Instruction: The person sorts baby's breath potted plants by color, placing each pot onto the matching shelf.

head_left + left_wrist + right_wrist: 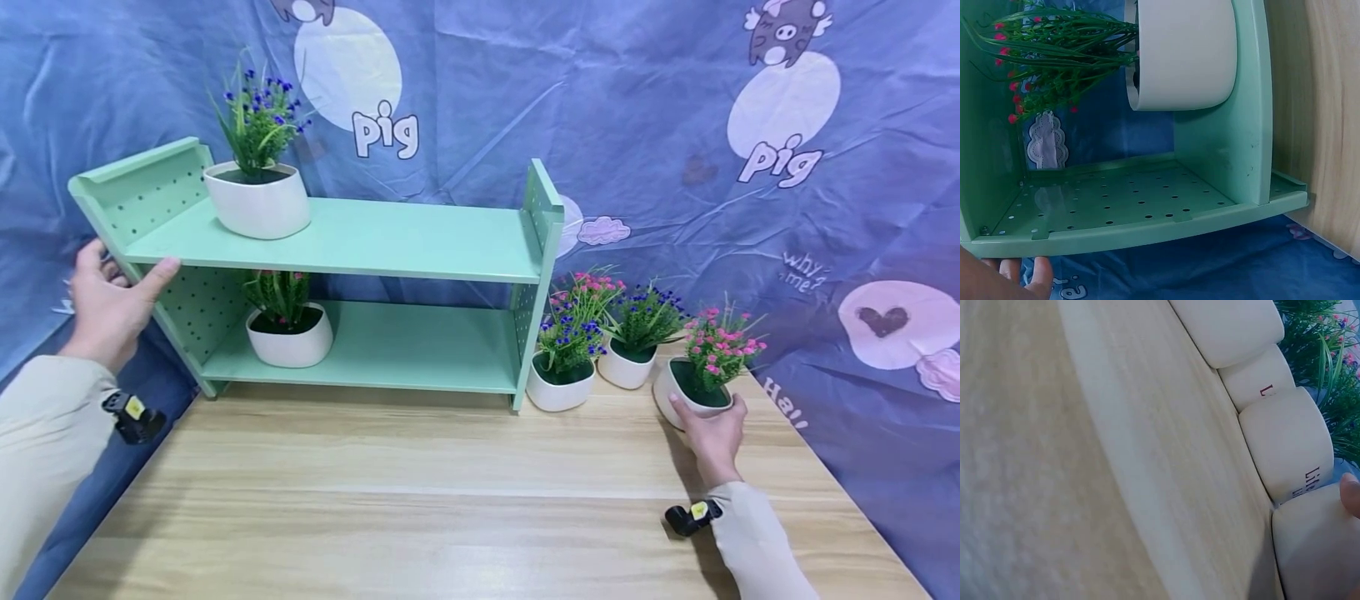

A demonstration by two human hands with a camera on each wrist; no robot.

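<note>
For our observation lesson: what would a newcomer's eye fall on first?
Probably the green shelf, left of centre, with a blue-flowered plant on top. Next, the rightmost pink-flowered plant, held by the right hand. Behind hangs a blue cloth printed with pigs.

Between the left hand [112,310] and right hand [714,435], the tabletop [420,492] before the shelf [352,270] leaves an open way. Beside the left hand, the side panel [197,323], upper pot [258,206] and lower pot [292,344] obstruct; past them, both decks [427,237] have room. Left of the right hand, three pots [627,372] crowd the route.
</note>
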